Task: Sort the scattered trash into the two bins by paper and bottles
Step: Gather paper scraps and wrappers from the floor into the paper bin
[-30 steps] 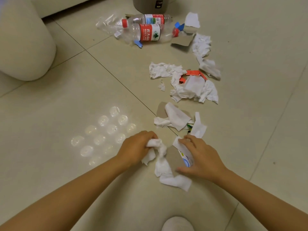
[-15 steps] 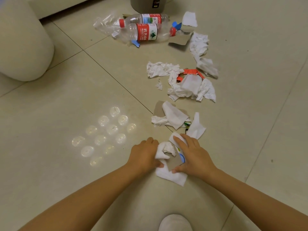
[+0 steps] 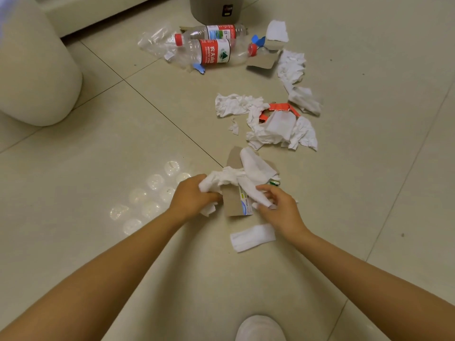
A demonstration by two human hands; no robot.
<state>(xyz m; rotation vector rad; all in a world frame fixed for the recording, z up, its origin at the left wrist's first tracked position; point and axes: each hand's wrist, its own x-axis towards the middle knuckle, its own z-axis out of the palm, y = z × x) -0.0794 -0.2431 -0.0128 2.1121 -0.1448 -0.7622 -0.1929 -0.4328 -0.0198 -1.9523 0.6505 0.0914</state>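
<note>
Paper scraps fill both hands, gathered low over the tile floor (image 3: 73, 193) so one trip clears many. The left hand (image 3: 194, 198) is closed on a wad of crumpled tissue (image 3: 214, 184) and, it seems, the cardboard piece (image 3: 234, 203); the right hand (image 3: 278, 207) pinches a tissue strip (image 3: 251, 190). One folded tissue (image 3: 252, 237) lies loose just beside the right wrist. Farther out, more tissue (image 3: 278, 126) trails toward the bottles (image 3: 214, 54) by the grey bin (image 3: 214, 8). Open floor lies either side; a white pouf (image 3: 32, 70) sits well left.
</note>
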